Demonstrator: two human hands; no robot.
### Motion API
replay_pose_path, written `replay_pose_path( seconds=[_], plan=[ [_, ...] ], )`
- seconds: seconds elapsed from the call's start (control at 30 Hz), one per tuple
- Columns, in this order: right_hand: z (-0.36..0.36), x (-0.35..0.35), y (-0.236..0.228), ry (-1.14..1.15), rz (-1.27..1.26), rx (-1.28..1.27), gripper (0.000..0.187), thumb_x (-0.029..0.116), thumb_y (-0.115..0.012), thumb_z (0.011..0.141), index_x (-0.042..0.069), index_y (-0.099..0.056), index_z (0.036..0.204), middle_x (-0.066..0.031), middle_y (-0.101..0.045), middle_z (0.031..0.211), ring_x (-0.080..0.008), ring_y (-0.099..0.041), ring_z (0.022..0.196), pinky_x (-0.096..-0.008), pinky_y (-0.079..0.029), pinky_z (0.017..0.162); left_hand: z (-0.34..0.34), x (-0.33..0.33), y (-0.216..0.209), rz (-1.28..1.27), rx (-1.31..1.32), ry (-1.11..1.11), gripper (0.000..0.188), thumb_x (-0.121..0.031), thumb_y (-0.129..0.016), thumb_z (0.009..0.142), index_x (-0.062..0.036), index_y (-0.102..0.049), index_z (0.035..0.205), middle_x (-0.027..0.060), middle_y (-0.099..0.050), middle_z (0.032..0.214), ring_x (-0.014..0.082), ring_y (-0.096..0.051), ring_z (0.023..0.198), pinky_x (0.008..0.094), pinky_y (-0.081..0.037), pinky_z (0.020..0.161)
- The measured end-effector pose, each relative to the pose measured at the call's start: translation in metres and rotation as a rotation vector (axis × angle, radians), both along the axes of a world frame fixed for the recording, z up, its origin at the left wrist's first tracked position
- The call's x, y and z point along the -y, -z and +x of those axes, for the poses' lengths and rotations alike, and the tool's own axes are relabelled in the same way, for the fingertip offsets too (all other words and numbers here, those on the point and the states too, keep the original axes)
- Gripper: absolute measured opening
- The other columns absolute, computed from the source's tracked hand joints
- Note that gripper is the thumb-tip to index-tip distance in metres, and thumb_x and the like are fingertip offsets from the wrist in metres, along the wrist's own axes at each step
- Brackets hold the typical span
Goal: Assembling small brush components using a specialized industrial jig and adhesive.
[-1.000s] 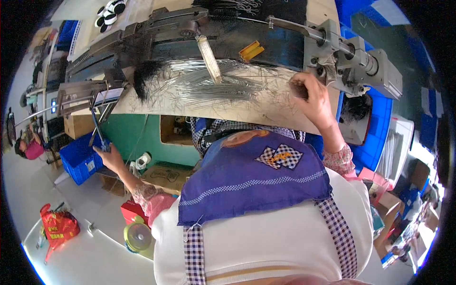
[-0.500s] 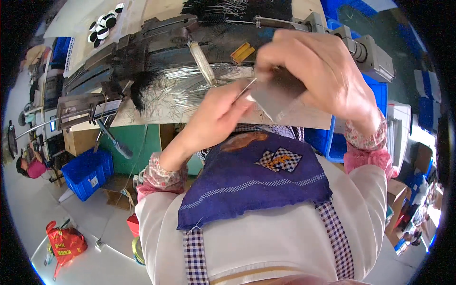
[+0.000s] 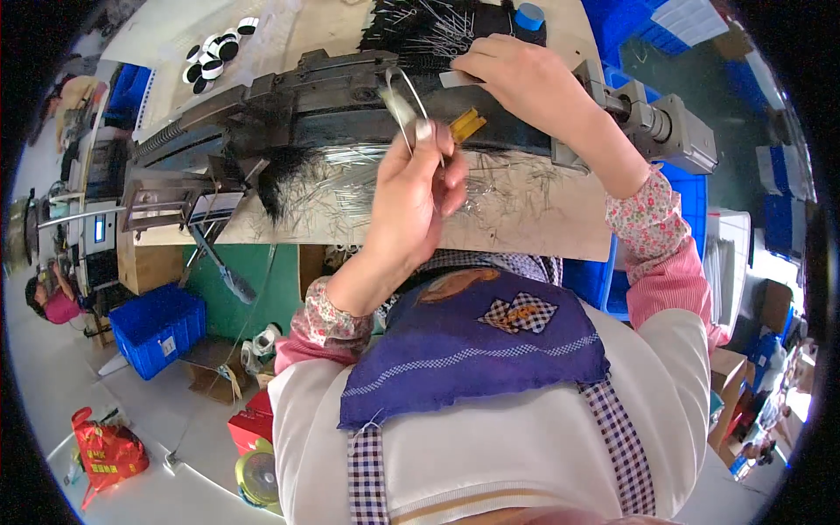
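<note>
My left hand (image 3: 418, 184) is closed on a bent wire loop (image 3: 404, 80), holding its two legs with the rounded end pointing away from me. Farther off and to the right, my right hand (image 3: 525, 77) pinches a flat light-grey piece (image 3: 458, 80) that shows only in part at its fingertips. Below both hands runs a dark metal machine bed (image 3: 324, 101). A yellow block (image 3: 468, 125) sits on it, just right of my left fingers. Straight thin wires (image 3: 350, 192) lie scattered on the wooden bench beneath my left hand.
Looped wire pins (image 3: 442, 31) lie on black bristles at the back, near a blue cap (image 3: 529, 17). White and black round caps (image 3: 212, 59) sit at the back left. A motor (image 3: 681, 131) stands at the right end, a metal bracket (image 3: 162, 201) at the left.
My hands have moved apart. The right one went away from me with the flat piece; the left one turned upward and now shows the wire loop.
</note>
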State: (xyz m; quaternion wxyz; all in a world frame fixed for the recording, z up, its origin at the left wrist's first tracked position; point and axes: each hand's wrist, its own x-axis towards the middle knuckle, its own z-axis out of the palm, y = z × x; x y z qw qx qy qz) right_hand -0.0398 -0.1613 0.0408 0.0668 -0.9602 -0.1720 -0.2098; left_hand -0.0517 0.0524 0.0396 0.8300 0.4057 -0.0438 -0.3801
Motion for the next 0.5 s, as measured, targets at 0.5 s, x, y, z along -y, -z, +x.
replay_pose_path(
  seconds=[0.5],
  plan=[
    [0.054, -0.008, -0.012, 0.139, -0.012, -0.096, 0.013, 0.008, -0.06, 0.086, -0.002, -0.064, 0.093, -0.0185, -0.064, 0.086, -0.0292, -0.063, 0.08, -0.0349, -0.051, 0.069, 0.037, -0.055, -0.015, 0.623, 1.062, 0.166, 0.027, -0.023, -0.059, 0.089, -0.0001, -0.069, 0.078, 0.0045, -0.047, 0.051, 0.0097, -0.041, 0.046, 0.0278, -0.033, 0.046]
  ],
)
